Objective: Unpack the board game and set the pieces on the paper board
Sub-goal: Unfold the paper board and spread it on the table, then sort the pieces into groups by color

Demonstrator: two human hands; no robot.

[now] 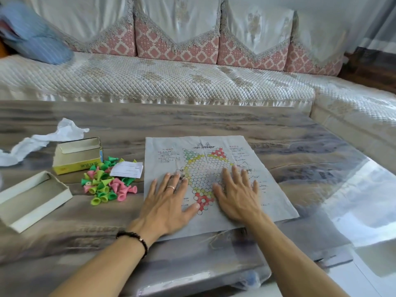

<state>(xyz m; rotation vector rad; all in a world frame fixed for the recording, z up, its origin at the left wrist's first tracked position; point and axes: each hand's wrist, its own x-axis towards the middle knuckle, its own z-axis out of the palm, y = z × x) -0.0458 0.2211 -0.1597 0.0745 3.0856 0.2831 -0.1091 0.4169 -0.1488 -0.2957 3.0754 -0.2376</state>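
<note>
The paper board (267,202), printed with a star of circles and red, green and yellow corners, lies unfolded on the table. My left hand (169,202) presses flat on its left part, fingers spread, a ring on one finger. My right hand (237,194) lies flat on the board's middle, also spread. A heap of green, pink and yellow cone pieces (105,185) sits left of the board, with a small white slip (127,169) on top. Neither hand holds anything.
The yellow game box (77,156) stands open behind the pieces, its lid (32,200) nearer at left. Crumpled white wrapping (42,142) lies at far left. A quilted sofa (171,82) runs behind the table (214,118). A glossy film covers the table's right side.
</note>
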